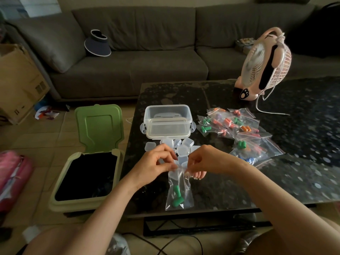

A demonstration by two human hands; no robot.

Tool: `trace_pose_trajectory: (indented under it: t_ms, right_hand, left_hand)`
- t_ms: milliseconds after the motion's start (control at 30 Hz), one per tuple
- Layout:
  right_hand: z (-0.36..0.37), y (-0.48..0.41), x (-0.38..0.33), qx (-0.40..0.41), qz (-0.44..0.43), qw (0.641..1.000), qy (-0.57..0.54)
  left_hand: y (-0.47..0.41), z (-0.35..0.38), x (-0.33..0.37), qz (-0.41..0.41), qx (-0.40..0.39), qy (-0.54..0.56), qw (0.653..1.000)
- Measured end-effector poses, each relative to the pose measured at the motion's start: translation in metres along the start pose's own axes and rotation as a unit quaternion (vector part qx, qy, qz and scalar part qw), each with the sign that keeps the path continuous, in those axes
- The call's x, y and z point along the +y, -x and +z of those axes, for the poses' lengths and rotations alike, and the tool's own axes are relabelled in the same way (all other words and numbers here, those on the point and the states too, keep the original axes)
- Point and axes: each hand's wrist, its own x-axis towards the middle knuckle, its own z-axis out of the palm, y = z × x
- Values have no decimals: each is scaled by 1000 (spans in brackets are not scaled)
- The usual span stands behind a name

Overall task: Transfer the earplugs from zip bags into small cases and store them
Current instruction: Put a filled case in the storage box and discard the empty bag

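A small clear zip bag (179,190) hangs above the dark table's front part, with two green earplugs (177,196) at its bottom. My left hand (156,165) pinches the bag's top edge on the left side. My right hand (204,161) pinches the same top edge on the right side. Behind my hands lies a cluster of several small translucent cases (179,146). A clear storage box (167,121) stands further back on its lid. To the right lies a heap of zip bags (237,129) holding green, orange, pink and purple earplugs.
An open green-lidded bin (88,173) stands on the floor left of the table (294,172). A pink fan (263,65) with a white cord stands at the table's back right. A grey sofa runs along the back, and a cardboard box (18,80) sits far left.
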Motion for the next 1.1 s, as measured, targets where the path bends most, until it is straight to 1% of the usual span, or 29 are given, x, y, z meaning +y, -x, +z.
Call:
trace_pose_trajectory:
  t_ms: [100,167,300,367,433,500,633,700,800,867,933,1033,1100]
  right_hand:
    - [-4,1,3,10,-1,1000,-8]
    - [-7,3,5,2,10,999,-40]
    - [-17,12,14,-43,44,989,-137]
    - [-22,16,21,-51,74,982,-164]
    - [-26,21,26,-35,105,978,-177]
    - [-29,26,31,0,139,973,-183]
    - [-35,44,39,51,164,976,-132]
    - [-39,56,42,60,156,976,-137]
    - [-44,76,47,52,106,981,-156]
    - [-47,86,52,46,77,985,-146]
    - [-47,93,55,55,49,990,-117]
    - [-45,92,59,138,15,989,-46]
    - [-42,86,60,195,21,980,-20]
  left_hand:
    - [2,3,8,-15,-33,109,993]
    - [2,7,12,-24,-38,151,987]
    - [-4,20,13,-53,-55,169,983]
    - [-7,34,11,-72,-48,178,980]
    - [-10,49,9,-92,-20,195,976]
    - [-14,62,9,-112,3,231,967]
    - [-20,82,12,-161,31,332,929]
    - [-23,91,13,-185,36,375,908]
    - [-28,102,16,-208,36,417,884]
    - [-30,109,19,-216,38,422,880]
    - [-33,114,21,-220,45,413,883]
    - [-37,119,23,-229,53,386,892]
    - [-39,123,24,-245,63,352,901]
